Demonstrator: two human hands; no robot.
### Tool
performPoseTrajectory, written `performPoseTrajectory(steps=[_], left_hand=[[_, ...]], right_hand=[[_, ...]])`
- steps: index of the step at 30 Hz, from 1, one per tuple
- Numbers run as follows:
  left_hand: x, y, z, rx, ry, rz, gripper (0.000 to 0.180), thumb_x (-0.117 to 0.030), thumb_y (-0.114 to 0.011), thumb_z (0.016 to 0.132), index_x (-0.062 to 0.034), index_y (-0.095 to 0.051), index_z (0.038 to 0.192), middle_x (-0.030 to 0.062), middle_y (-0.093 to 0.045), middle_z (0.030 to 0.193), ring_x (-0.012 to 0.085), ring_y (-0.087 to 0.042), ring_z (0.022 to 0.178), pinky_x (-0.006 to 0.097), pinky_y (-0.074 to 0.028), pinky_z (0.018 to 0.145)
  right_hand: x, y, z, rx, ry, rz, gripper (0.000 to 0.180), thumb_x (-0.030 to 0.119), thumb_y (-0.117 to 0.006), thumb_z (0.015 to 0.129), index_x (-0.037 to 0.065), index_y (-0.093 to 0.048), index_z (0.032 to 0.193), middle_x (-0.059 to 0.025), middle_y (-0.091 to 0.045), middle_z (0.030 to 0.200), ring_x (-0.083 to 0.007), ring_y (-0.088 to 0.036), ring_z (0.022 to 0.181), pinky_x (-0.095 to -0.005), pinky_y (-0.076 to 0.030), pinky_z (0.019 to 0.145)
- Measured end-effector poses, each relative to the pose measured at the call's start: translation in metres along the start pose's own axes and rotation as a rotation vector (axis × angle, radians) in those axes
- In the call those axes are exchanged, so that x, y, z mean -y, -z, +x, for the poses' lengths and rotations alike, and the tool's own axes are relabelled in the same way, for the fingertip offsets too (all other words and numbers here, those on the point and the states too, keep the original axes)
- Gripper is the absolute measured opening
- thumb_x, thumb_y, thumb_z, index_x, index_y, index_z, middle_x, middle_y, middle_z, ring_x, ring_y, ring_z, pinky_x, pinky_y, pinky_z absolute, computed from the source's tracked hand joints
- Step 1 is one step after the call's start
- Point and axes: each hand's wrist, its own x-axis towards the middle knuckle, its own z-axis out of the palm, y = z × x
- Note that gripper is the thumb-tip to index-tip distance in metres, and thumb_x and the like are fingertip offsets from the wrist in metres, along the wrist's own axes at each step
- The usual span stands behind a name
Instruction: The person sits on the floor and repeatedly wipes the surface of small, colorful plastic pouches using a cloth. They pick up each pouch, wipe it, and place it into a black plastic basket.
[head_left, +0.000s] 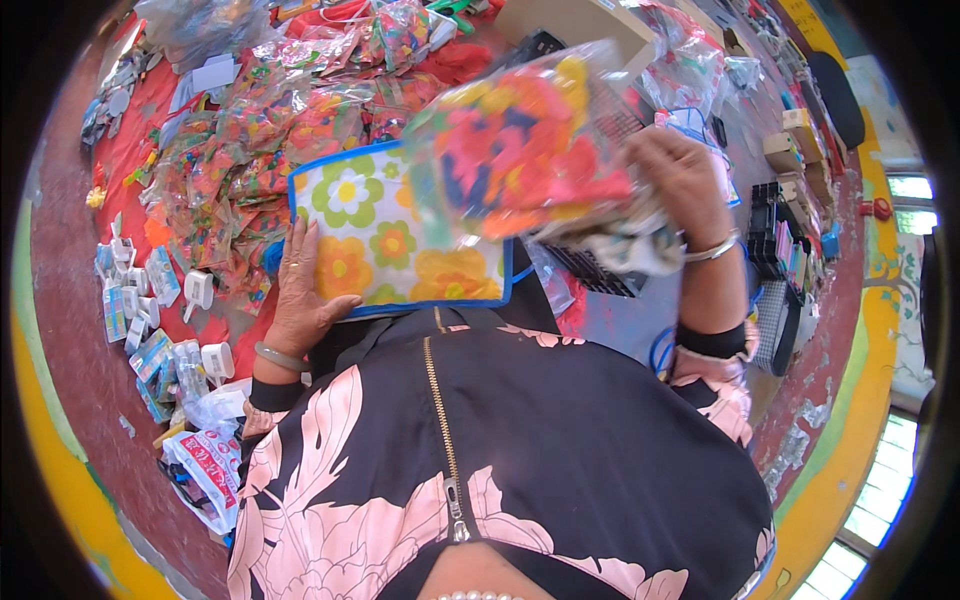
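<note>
A rectangular white cloth piece [350,187] with green and orange flowers and a blue border lies in front of my body. My left hand [293,285] rests along its left edge, fingers stretched out and thumb spread toward the near corner. My right hand [682,178] is raised at the right, its fingers closed on the edge of a clear plastic bag [530,140]. Pink, red, yellow and dark blue pieces fill that bag, which hangs above the cloth's right part and covers it. The bag and right fingers are somewhat blurred.
Many similar bags of colourful pieces [235,165] are heaped on red cloth at the far left. White plugs or adapters [198,290] and a white printed carrier bag [205,470] lie left of me. A cardboard box [580,30] stands far ahead; black baskets [765,235] stand right.
</note>
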Motion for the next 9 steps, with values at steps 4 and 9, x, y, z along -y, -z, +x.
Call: performPoseTrajectory(steps=[4,9], left_hand=[[-0.001,0.0,0.0,0.013,0.02,0.001,0.099,-0.045,-0.075,0.068,-0.0031,-0.026,0.144,0.0214,-0.019,0.15,0.0365,-0.017,0.14,0.042,-0.015,0.112],[0.002,-0.002,0.003,0.015,-0.001,-0.058,0.099,-0.042,-0.075,0.068,-0.0035,-0.025,0.144,0.0207,-0.019,0.15,0.0371,-0.015,0.14,0.042,-0.014,0.113]], right_hand=[[0.008,0.076,0.022,-0.089,-0.151,-0.04,0.021,0.021,-0.059,0.091,0.002,-0.068,0.09,0.0015,-0.063,0.076,-0.0033,-0.051,0.067,-0.0192,-0.041,0.062],[-0.026,0.121,0.058,0.121,-0.271,-0.187,0.025,0.027,-0.061,0.09,0.004,-0.067,0.095,0.0002,-0.064,0.076,-0.005,-0.054,0.063,-0.0182,-0.042,0.059]])
